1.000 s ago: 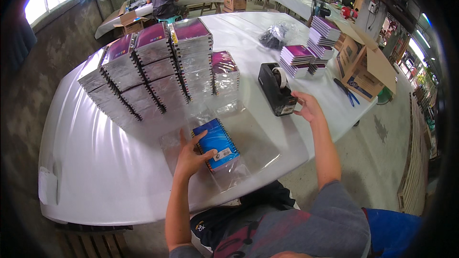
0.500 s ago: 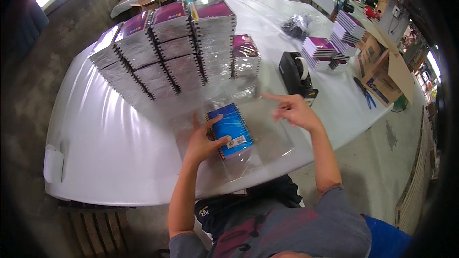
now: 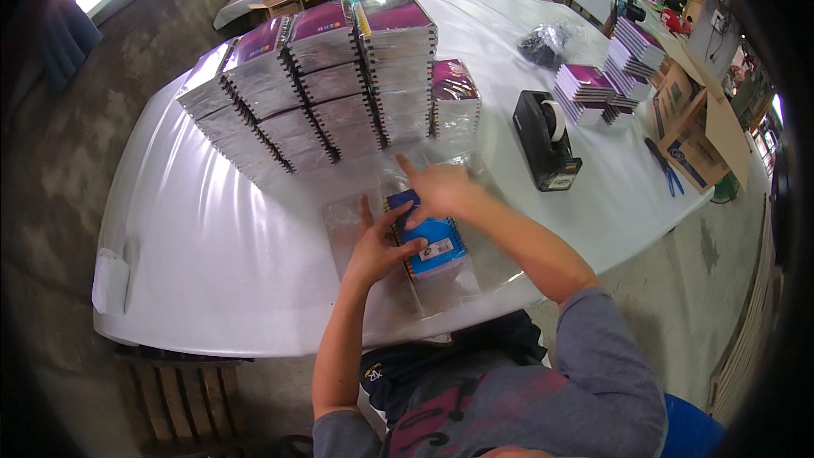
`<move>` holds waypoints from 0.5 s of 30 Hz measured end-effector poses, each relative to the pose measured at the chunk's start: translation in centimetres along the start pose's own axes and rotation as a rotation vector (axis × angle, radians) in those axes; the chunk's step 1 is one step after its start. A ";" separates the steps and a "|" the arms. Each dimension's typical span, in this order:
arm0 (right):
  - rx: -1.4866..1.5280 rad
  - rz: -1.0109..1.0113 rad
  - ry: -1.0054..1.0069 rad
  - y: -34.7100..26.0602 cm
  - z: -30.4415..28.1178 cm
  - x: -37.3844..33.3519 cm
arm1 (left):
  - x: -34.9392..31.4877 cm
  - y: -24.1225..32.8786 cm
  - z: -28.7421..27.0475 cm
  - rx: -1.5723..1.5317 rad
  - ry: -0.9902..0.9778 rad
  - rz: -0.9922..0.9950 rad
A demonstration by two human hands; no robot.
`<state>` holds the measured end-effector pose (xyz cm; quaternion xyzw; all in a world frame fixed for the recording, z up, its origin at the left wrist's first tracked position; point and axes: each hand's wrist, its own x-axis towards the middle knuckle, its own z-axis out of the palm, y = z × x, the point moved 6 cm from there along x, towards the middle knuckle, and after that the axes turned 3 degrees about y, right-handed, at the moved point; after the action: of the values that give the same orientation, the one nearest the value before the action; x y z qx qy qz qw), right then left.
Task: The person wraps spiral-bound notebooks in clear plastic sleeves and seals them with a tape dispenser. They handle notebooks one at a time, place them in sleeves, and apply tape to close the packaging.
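The notebook point(image 3: 443, 231) is smooth and glossy on top; the film point(image 3: 449, 298) beneath it is clear, creased, shiny plastic. The stacks point(image 3: 326, 80) are glossy, sheathed in wrinkled transparent plastic. The desk point(image 3: 195, 280) has a smooth, apparently plastic surface with a bright sheen. The dispenser point(image 3: 538, 144) is of plastic, the box point(image 3: 688, 146) of matt cardboard. Shirt point(image 3: 517, 407) and curtain point(image 3: 68, 42) are matt cloth; the pallet point(image 3: 176, 407) is wood; the wall point(image 3: 148, 68) is rough and matt.

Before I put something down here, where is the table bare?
Widest: the left of the table, between the wrapped notebook stacks and front edge. Smaller: between the tape dispenser and pliers. Crowded: around the blue notebook, under the left hand and right hand.
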<state>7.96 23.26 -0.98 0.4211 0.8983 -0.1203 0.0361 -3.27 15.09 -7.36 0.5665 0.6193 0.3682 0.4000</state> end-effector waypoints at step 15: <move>1.353 -0.058 0.257 2.8 4.6 -8.6 | -5.3 5.4 2.4 -0.496 0.322 0.388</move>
<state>15.48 17.38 -4.55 0.3376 0.6339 -0.6045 -0.3448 1.28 10.27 -3.05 0.4937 0.4470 0.6612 0.3452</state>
